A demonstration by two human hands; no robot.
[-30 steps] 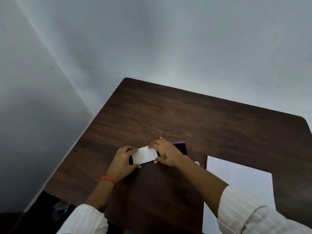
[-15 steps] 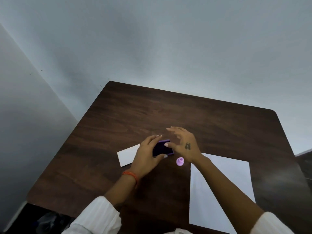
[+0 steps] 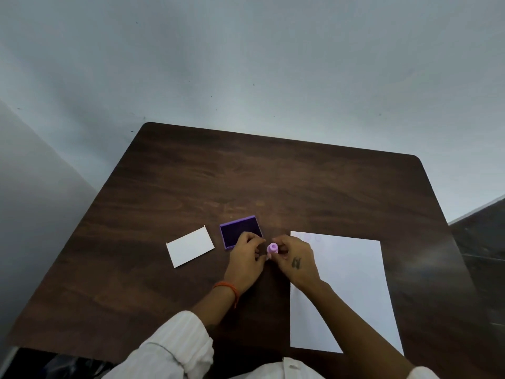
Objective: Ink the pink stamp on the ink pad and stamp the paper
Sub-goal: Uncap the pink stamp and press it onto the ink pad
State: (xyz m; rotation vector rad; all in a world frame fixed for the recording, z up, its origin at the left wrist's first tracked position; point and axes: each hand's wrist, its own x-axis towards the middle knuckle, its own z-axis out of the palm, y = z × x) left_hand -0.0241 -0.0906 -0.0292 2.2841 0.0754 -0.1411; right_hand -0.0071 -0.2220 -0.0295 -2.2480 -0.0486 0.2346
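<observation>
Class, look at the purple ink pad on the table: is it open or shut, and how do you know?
Open. The ink pad shows its dark inked inside, and its white lid lies flat on the table to its left.

ink pad [image 3: 240, 231] left of stamp [image 3: 272, 247], paper [image 3: 352, 283] right

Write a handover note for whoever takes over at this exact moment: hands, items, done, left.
Left hand: fingertips at the stamp, grip unclear.
Right hand: also at the stamp, seemingly pinching it.
Stamp: between the hands, just right of the pad.
Pad: open; lid lies to its left on the table.
Paper: right of the hands, faint marks near its top edge.
Done: pad uncovered.
Left: ink the stamp, press on paper.
</observation>
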